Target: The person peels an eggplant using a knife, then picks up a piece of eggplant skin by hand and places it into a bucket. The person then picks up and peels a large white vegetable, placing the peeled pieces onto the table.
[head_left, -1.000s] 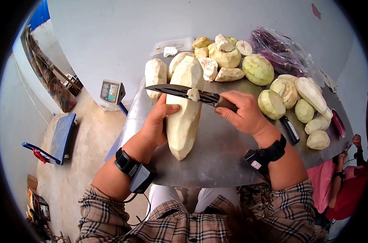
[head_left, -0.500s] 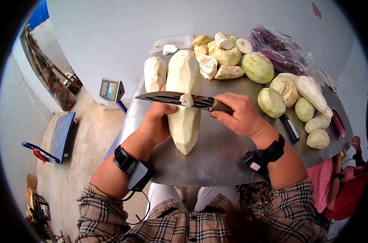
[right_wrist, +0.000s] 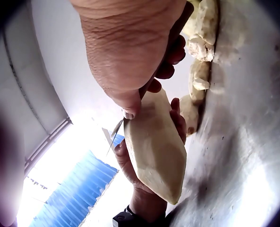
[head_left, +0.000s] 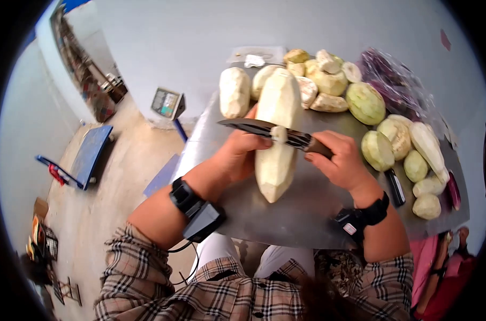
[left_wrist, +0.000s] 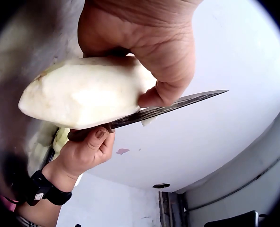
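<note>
Left hand [left_wrist: 144,47] gripped peeled vegetable [left_wrist: 83,93]; right hand [left_wrist: 88,153] held knife [left_wrist: 170,108], blade against vegetable's side.

From above, the head view faces the peeled vegetable [head_left: 278,104]. Closer wrist views flank it; all share its tapered end [head_left: 272,187].

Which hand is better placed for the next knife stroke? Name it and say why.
Right, most likely: the right hand grips the knife by its handle, blade across the peeled vegetable. The left hand grips that vegetable, so it seems better suited to steadying.
</note>
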A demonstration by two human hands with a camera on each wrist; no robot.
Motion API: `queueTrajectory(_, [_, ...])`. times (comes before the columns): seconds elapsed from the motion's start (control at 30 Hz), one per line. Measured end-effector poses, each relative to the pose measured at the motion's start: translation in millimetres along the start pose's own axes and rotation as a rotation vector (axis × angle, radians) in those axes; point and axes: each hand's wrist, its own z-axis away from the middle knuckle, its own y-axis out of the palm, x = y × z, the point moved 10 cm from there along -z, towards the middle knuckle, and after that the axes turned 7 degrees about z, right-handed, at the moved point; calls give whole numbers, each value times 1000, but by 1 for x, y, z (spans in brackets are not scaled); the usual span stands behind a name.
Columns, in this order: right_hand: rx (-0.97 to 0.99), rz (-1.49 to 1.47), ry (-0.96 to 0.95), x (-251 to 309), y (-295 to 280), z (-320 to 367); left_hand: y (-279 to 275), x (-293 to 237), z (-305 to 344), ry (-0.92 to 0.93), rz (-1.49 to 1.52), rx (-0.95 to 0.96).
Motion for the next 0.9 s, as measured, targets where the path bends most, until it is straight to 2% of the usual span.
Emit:
queueTrajectory(0.17, [23,-15,90,-9,1,0,-1,-2,-2,21,35,9])
queueTrajectory(0.27, [-18,31,22,-4,-1,-1,-7,1,-3,-2,49,2])
queueTrajectory(0.4, [-31,-39,125,-18,-3,1,-12,3,3,-46,48,-84])
queueTrajectory(0.53, [-105,59,74,-19,-12,2,-1,-2,3,-54,4,-13])
queueTrajectory(0.6, [-150,84,58,-22,-16,1,-3,-1,3,-64,13,-48])
queueTrajectory(0.83, [-184,123,361,-75,-33,10,-3,-1,8,-71,-26,-87])
queueTrajectory(0.9, [-242,146,356,-78,-37,11,-4,-2,7,-51,-41,-91])
